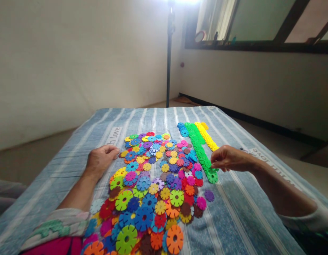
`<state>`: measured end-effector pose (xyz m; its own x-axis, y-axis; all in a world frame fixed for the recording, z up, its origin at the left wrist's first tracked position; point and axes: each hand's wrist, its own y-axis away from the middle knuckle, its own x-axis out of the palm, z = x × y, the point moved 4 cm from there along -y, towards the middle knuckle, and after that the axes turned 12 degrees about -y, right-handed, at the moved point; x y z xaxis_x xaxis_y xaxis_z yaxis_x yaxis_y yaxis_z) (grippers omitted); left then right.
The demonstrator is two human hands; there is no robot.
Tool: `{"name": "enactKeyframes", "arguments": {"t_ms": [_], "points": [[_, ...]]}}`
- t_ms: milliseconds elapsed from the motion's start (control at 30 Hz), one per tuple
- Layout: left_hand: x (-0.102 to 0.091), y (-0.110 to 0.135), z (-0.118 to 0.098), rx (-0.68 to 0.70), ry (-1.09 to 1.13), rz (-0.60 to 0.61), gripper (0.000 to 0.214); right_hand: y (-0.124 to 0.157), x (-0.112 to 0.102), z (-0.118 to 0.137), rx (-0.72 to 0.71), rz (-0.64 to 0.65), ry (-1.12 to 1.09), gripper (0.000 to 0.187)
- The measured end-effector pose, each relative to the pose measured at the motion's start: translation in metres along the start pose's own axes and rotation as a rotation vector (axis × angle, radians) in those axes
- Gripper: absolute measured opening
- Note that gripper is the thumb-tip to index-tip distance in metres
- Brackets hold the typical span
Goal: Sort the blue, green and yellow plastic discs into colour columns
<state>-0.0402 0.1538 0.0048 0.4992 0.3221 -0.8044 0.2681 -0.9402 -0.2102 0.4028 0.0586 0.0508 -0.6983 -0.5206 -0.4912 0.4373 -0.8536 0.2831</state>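
A large heap of notched plastic discs (144,183) in many colours spreads over the middle and front of the cloth. My left hand (102,158) rests at the heap's left edge, thumb and fingers pressed together, close to a yellow disc (124,154); anything inside its fingers is hidden. To the right, a long band of overlapping green discs (199,150) runs away from me. My right hand (224,158) is at this band's near end, its fingertips pinched at a green disc (213,176) and partly covering the discs there.
A row of yellow discs (206,136) lies right of the green band, and a few blue discs (183,129) lie at its far left. A striped blue cloth (142,122) covers the table. Behind it stands a lamp pole (168,60) before the walls, with a window at right.
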Motion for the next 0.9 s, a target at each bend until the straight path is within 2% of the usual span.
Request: {"name": "enactKeyframes", "arguments": {"t_ms": [267, 567, 733, 900], "points": [[-0.001, 0.0, -0.001, -0.012, -0.012, 0.009, 0.03, 0.004, 0.018, -0.012, 0.068, 0.017, 0.053, 0.013], [0.002, -0.003, 0.005, -0.009, -0.019, -0.003, 0.029, 0.002, 0.011, -0.023, 0.031, -0.078, -0.006, 0.009], [0.003, -0.002, 0.006, 0.002, -0.028, -0.011, 0.027, 0.005, 0.015, -0.011, -0.003, -0.095, 0.021, 0.011], [0.001, 0.001, 0.003, 0.02, 0.0, -0.003, 0.026, 0.002, 0.036, 0.015, -0.105, -0.121, 0.105, 0.011]]}}
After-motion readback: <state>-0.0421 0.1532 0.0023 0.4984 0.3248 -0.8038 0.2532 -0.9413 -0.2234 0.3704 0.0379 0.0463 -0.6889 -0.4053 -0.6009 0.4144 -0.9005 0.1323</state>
